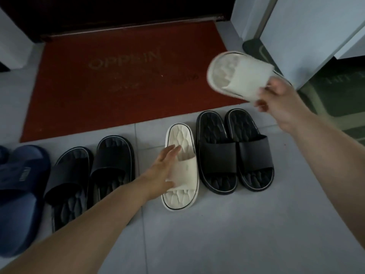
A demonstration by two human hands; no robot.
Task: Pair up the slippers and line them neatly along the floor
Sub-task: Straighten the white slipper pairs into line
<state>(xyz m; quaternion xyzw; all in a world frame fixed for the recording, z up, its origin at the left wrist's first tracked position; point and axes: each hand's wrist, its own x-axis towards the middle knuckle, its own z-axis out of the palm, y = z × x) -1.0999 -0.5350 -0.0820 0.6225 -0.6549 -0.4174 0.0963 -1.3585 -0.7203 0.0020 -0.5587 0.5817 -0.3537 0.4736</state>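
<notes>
White raised slipper (237, 76): right hand (276, 99) grip clamped on it. Left hand (164, 167) grip apart, apparently resting on floor slipper (183, 139).

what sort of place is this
Most likely a home entryway: a red doormat lies in front of a dark door, and slippers stand in a row on the tiled floor.

blue slipper (21, 194) cut by left picture edge, raised white slipper (237, 74) motion-blurred, one end hidden behind right hand (276, 101), left hand (164, 171) covers part of floor white slipper (183, 139) strap, green mat (339, 95) cut by right edge, red mat (118, 95) small print illegible
</notes>
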